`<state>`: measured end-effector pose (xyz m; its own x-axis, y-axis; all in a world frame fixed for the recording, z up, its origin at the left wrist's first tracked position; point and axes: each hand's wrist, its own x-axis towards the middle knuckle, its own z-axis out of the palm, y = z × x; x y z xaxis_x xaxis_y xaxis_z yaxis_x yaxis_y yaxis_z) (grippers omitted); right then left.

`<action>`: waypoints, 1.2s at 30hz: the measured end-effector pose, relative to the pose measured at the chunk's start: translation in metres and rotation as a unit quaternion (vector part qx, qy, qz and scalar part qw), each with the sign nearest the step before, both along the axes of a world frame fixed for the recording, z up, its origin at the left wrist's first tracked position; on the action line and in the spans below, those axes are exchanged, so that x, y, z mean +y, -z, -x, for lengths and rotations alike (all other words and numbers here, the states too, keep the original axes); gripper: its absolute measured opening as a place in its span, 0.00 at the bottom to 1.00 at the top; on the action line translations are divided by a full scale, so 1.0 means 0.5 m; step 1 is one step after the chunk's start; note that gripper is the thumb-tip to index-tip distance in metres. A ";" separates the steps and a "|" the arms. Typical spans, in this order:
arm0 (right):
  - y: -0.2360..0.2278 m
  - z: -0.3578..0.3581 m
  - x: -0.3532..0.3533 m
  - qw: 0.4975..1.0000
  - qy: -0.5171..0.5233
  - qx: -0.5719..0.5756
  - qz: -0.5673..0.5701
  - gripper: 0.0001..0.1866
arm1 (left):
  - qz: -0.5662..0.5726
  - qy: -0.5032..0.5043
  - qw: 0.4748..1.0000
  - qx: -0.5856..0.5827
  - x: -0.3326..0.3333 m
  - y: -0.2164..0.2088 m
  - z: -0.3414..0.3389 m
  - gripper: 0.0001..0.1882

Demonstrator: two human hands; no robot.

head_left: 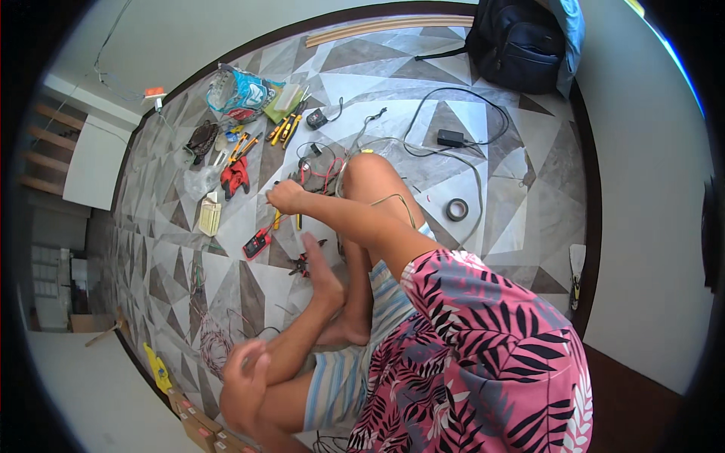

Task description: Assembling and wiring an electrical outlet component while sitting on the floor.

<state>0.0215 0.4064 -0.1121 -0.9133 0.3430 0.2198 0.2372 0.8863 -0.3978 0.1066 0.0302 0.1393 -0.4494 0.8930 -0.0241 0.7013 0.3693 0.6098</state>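
My right hand (285, 197) is closed, reaching over the floor past my raised knee. A small dark tip shows at its fingers, too little to name. Just below that hand lies a red and black handheld meter (257, 244), and a thin lead runs from it up toward the hand. Black and red pliers (302, 264) lie beside my foot. My left hand (248, 370), somewhat blurred, hovers at my other knee with its fingers curved apart and nothing seen in it. Red and black wires (328, 180) lie behind the right hand, partly covered by my knee.
Yellow-handled tools (285, 130), a red glove (235, 177) and a blue plastic bag (245, 92) lie beyond. A black power adapter (451, 138) with its cable, a tape roll (457, 210) and a backpack (521, 49) are farther right. Loose wire (217, 341) lies near my left hand.
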 end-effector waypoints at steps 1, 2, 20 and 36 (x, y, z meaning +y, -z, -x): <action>0.027 0.015 -0.003 0.999 0.007 -0.048 0.010 0.14 | -0.019 -0.004 1.000 0.003 -0.032 -0.014 -0.001 0.11; 0.047 0.018 -0.005 0.999 0.004 -0.050 0.013 0.14 | -0.037 -0.005 0.999 0.004 -0.061 -0.022 0.001 0.10; 0.130 -0.803 0.476 0.933 0.240 -0.259 0.072 0.35 | -0.129 -0.469 0.867 -0.105 -0.198 0.133 -0.179 0.20; -0.308 -0.499 0.021 0.676 -0.176 0.062 0.713 0.27 | -0.334 -0.004 0.823 -0.459 0.288 0.213 0.002 0.27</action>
<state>0.2712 0.4169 0.0421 -0.9983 0.0539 -0.0227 -0.0025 -0.4271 -0.9042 0.1056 0.1740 0.0325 -0.5224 0.8413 0.1390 -0.1686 -0.2617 0.9503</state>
